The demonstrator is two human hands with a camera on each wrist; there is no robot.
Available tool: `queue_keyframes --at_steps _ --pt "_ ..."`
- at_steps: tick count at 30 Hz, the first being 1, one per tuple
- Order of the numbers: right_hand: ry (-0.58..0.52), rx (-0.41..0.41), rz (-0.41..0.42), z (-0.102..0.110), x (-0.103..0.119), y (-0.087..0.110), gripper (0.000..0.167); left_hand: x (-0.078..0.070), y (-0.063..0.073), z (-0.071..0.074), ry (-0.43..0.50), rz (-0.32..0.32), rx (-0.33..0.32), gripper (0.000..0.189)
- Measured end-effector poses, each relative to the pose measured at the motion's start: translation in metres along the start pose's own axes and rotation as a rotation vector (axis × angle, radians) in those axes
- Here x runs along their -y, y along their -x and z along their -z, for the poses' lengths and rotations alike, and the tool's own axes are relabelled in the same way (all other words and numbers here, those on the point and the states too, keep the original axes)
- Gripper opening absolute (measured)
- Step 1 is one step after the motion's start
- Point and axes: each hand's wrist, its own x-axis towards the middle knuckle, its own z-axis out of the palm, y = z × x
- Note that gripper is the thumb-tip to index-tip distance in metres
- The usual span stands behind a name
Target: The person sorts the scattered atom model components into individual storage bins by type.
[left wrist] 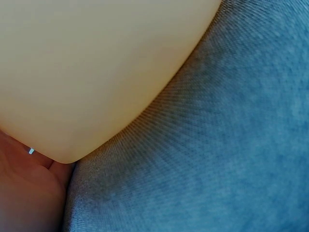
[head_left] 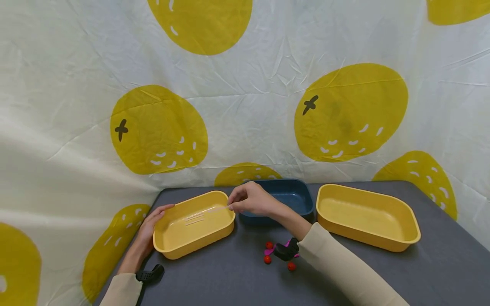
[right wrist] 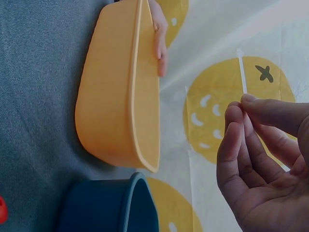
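Observation:
My right hand [head_left: 254,199] pinches a thin white cotton swab [right wrist: 242,75] between thumb and fingertips, above the right end of the left yellow tray [head_left: 191,248]. Its small bulb-like tip shows in the right wrist view. Several more white swabs [head_left: 194,219] lie on that tray's floor. Along the tray's left end rests my left hand [head_left: 150,225], palm against the outer wall, fingers lying fairly straight at the rim. In the left wrist view the tray's wall hides most of that hand.
A dark blue tray [head_left: 306,197] stands behind my right forearm. Another yellow tray [head_left: 363,236] is at the right. Small red balls [head_left: 292,266] and magenta pieces [head_left: 269,252] lie on the grey table [head_left: 229,280] near my right wrist. A fruit-patterned cloth [head_left: 260,127] hangs behind.

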Motion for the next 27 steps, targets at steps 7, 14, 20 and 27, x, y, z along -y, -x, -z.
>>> queue_keyframes --at_steps 7,14,20,27 --pt "-0.009 0.019 0.031 -0.004 0.001 -0.01 0.013 0.0 0.0 0.0 -0.001 0.01 -0.009 0.056" --pt "-0.003 0.02 0.026 -0.011 -0.001 -0.02 0.01 0.0 0.001 0.001 -0.004 0.018 -0.02 0.055" --pt "0.011 0.032 0.02 -0.016 0.001 -0.027 0.01 0.002 0.0 0.001 0.013 0.012 -0.016 0.055" --pt "0.025 0.041 0.015 -0.022 0.003 -0.035 0.009 0.001 -0.001 0.0 0.019 0.012 -0.025 0.054"
